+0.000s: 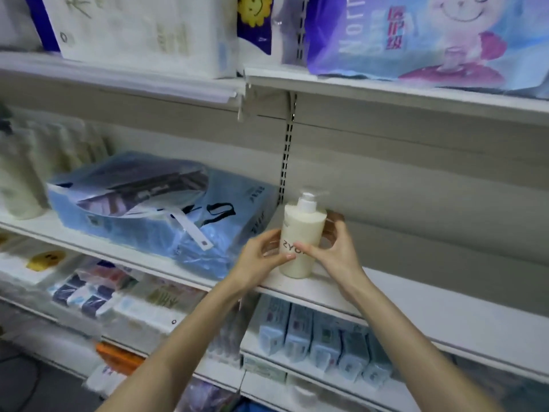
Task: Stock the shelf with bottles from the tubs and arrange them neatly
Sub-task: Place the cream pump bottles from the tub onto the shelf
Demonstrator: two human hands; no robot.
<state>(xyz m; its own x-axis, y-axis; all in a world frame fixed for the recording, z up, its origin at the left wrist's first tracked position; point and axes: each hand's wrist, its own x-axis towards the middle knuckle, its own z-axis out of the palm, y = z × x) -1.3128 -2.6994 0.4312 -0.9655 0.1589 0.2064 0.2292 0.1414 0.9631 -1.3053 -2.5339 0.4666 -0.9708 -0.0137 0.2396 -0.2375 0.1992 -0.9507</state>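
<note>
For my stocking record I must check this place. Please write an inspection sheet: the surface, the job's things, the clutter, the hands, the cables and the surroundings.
Surface: white middle shelf; it carries the goods below.
Job's things: one cream pump bottle, upright near the front edge of the shelf; no tubs in view.
Clutter: blue wrapped pack, lying flat to the left of the bottle.
Hands: left hand and right hand both hold the bottle, one on each side.
Cables: nothing seen for certain.
Surroundings: tissue packs on the shelf above; pale boxes in a row on the shelf below.
</note>
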